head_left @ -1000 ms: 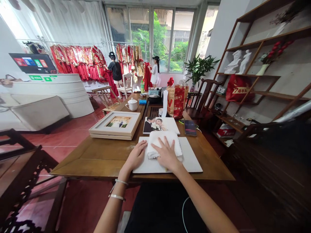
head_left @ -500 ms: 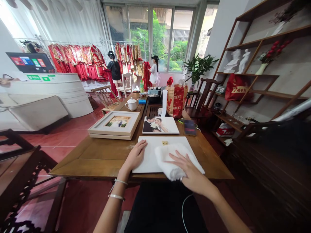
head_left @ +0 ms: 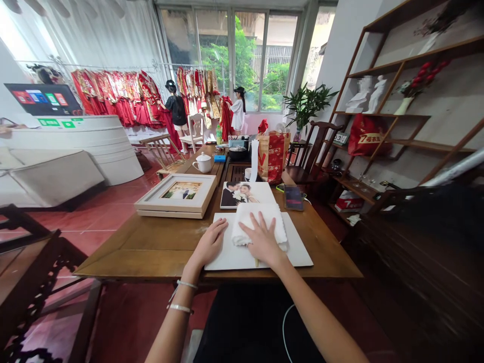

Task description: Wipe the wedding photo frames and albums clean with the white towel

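Observation:
A white flat board point(head_left: 298, 252) lies on the wooden table in front of me, its plain side up. My left hand point(head_left: 212, 241) rests flat on its left edge, fingers stretched out. On the board's far part lies a folded white cloth point(head_left: 280, 229), overlapping the near edge of a wedding photo panel point(head_left: 247, 192). My right hand point(head_left: 262, 239) presses on this cloth with fingers spread wide. A small yellowish piece point(head_left: 256, 262) shows at the board's near edge, beside my right wrist.
Left on the table point(head_left: 113, 252) are stacked picture frames point(head_left: 177, 195). Further back stand a white lidded cup point(head_left: 203, 162) and a red-and-tan paper bag point(head_left: 270, 156). A phone point(head_left: 294, 197) lies to the right. Two people point(head_left: 176, 108) stand by racks of red garments point(head_left: 117, 96).
My right hand has pushed the cloth away from me and leftward, to the board's far edge. The yellowish piece near that edge is now covered. My left hand stays in place.

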The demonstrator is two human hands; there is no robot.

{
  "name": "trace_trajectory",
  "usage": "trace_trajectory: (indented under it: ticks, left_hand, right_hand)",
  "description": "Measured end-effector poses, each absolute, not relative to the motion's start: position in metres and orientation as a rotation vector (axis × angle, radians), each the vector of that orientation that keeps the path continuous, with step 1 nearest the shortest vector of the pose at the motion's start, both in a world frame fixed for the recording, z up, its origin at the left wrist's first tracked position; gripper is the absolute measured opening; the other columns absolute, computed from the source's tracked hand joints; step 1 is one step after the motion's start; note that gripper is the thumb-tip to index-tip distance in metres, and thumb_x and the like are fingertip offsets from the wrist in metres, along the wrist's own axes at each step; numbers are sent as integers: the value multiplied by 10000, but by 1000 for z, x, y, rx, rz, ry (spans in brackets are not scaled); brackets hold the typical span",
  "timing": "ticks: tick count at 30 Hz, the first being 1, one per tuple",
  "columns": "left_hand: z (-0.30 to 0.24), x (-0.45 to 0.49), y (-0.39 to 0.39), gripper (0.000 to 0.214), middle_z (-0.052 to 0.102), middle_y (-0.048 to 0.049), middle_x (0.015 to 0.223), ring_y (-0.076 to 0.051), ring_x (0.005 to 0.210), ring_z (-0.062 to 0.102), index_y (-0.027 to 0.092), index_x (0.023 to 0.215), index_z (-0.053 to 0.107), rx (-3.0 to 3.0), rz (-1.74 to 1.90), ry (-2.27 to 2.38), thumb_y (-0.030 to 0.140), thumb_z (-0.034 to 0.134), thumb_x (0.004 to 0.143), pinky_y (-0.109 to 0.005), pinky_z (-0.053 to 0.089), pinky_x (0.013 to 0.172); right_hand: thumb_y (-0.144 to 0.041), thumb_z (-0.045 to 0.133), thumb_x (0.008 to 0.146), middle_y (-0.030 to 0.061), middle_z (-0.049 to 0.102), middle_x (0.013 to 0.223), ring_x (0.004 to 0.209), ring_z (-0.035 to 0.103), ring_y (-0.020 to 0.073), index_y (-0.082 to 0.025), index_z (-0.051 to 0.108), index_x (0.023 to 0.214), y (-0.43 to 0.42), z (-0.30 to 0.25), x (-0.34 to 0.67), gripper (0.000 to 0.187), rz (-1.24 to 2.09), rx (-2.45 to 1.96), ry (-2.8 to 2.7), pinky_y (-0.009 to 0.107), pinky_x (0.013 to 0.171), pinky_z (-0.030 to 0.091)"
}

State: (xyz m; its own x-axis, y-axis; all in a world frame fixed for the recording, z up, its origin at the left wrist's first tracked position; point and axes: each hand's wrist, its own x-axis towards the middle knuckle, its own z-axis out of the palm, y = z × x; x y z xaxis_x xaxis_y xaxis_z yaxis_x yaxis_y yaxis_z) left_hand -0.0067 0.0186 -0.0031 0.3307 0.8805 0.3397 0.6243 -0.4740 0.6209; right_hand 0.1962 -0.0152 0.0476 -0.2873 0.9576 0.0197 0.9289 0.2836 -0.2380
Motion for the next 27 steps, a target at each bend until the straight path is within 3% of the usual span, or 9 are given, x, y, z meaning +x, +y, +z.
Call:
trace_trajectory:
  ticks: [4,7,12,15,21,27]
  left_hand:
    - [-2,-6,19,389,501,-131,1396,-235,1343,404,147,1215,594,2218,951,1307,204,382,895,-450,305,1127]
    - [-2,-6,18,389,494,-131,1402,-237,1340,408,148,1215,595,2220,951,1307,203,386,891,-452,305,1126]
    - [-4,-8,19,390,505,-101,1398,-217,1343,404,179,1228,586,2239,966,1299,200,384,896,-437,305,1129]
    - [-4,-9,19,390,509,-97,1395,-216,1343,405,182,1234,583,2251,955,1299,205,380,901,-435,308,1129]
    - [-2,-8,18,401,501,-119,1399,-230,1345,401,149,1230,587,2229,949,1309,196,377,892,-448,302,1130]
    - [-5,-8,19,390,508,-98,1396,-219,1340,410,178,1224,592,2220,967,1307,203,394,890,-437,303,1131]
  right_hand:
    - [-86,536,694,90,132,1569,1419,-52,335,-330,350,1425,-55,47,198,793,270,-1489,-2585,653,1052,-66]
    - [-42,491,590,24,134,1570,1426,-36,293,-371,369,1406,-88,51,217,889,380,-1323,-2642,627,1074,-65]
    - [-29,383,502,-74,288,1515,1424,132,200,-385,465,1345,-103,57,263,919,653,-1165,-2594,552,1129,8]
    - [-32,371,525,-48,333,1497,1411,194,192,-329,458,1364,-85,53,283,894,694,-1196,-2500,539,1139,35]
    - [-47,399,651,6,317,1510,1415,181,214,-285,413,1398,-28,48,280,784,474,-1637,-2356,562,1125,59]
    - [-152,452,793,96,238,1540,1413,92,357,-288,393,1410,3,51,218,634,319,-1831,-2261,704,1030,38]
